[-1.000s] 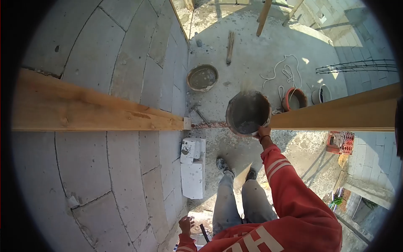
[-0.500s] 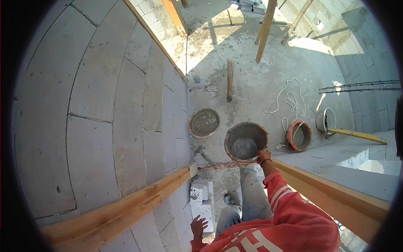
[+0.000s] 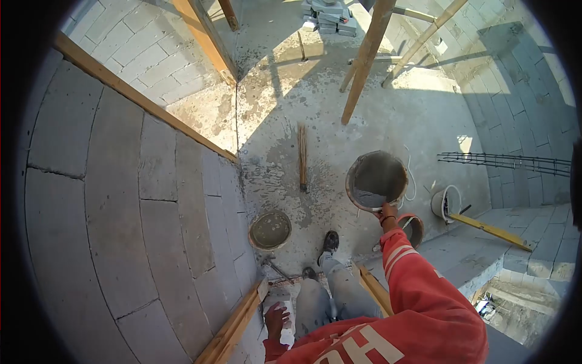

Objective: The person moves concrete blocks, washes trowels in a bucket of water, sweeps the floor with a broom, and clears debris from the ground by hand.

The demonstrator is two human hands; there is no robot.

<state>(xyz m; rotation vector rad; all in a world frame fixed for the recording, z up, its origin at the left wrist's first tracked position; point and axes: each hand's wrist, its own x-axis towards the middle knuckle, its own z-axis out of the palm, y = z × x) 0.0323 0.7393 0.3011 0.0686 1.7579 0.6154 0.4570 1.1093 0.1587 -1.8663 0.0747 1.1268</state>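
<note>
My right hand (image 3: pixel 388 213) grips the near rim of a round, mortar-stained bucket (image 3: pixel 395 173), lifted above the floor and tilted. Some grey material shows inside at its near side. My left hand (image 3: pixel 277 318) hangs low with its fingers apart, holding nothing visible, over a pale block (image 3: pixel 280 298). A shallow round tub (image 3: pixel 252 235) with a grey wet-looking mix stands on the floor to the left. Beneath the bucket, an orange-rimmed bucket (image 3: pixel 419 225) is partly hidden by my right arm.
A hammer-like tool (image 3: pixel 280 270) lies near the tub. Farther off lies a straw broom (image 3: pixel 302 155). To the right are a white bucket (image 3: pixel 438 207), a yellow spirit level (image 3: pixel 494 233), a rope (image 3: pixel 413 182) and a rebar (image 3: pixel 506 162). Wooden beams (image 3: pixel 233 330) flank me; slanted props (image 3: pixel 368 64) stand ahead.
I have stepped forward through the opening between the beams. The bucket in my right hand has swung right, now covering part of the orange-rimmed bucket. My left hand stays low.
</note>
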